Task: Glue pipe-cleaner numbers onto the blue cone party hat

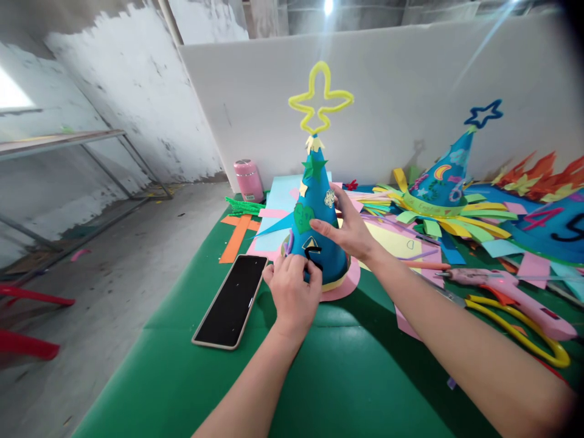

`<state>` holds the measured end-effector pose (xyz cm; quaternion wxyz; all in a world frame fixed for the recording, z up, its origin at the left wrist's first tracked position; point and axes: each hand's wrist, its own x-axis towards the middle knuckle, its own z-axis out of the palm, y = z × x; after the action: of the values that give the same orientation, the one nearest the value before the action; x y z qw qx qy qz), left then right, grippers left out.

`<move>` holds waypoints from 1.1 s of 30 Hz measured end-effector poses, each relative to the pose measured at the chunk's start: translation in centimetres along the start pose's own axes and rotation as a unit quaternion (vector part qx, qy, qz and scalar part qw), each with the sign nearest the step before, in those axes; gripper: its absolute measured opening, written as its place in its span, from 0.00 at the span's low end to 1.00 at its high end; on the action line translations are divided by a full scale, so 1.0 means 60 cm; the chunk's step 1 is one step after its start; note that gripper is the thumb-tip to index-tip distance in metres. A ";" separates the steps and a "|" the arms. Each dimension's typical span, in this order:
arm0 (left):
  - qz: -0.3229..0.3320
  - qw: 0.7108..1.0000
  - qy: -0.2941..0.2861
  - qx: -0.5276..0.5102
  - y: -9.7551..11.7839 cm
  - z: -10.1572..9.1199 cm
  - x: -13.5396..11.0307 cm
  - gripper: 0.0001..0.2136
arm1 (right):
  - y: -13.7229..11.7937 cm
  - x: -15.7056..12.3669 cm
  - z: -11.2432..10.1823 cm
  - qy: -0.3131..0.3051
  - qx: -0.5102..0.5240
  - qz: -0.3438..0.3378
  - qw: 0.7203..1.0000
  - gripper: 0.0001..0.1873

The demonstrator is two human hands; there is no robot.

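A blue paper cone hat (325,240) stands upright on the green table in front of me, topped by a yellow pipe-cleaner star (322,96). It carries a green star, a green heart and a small yellow triangle. My right hand (350,230) is wrapped round its right side, thumb on the front. My left hand (294,289) is closed at its lower front, fingertips around a bent black pipe-cleaner piece (313,250); the hand partly hides that piece. A pink brim shows under the hat. Beside my left hand lies a phone (231,301) with a dark screen.
At the right are a pink glue gun (515,292), yellow-handled scissors (524,325), and a second blue hat (444,176) with fringed strips. A pink bottle (249,180) and green pipe cleaners (244,207) stand and lie back left. Coloured paper spreads behind the hat, before a pale partition (255,103).
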<state>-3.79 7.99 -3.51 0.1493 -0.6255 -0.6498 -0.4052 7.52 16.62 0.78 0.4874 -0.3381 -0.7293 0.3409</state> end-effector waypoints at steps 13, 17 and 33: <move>0.020 0.999 -0.007 0.039 -0.006 0.005 0.005 0.10 | 0.002 0.000 -0.001 0.003 -0.004 -0.001 1.000 0.37; 0.024 0.999 -0.009 0.045 -0.008 0.004 0.008 0.09 | 0.000 0.000 0.000 0.002 0.009 -0.004 1.000 0.38; 0.081 0.993 -0.002 0.091 -0.010 -0.004 0.012 0.09 | -0.007 -0.004 0.000 -0.006 0.031 -0.002 0.999 0.42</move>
<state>-4.53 8.35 -3.06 0.2371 -0.6604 -0.6316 -0.3296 7.50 16.22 1.01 0.4941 -0.3190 -0.7221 0.3642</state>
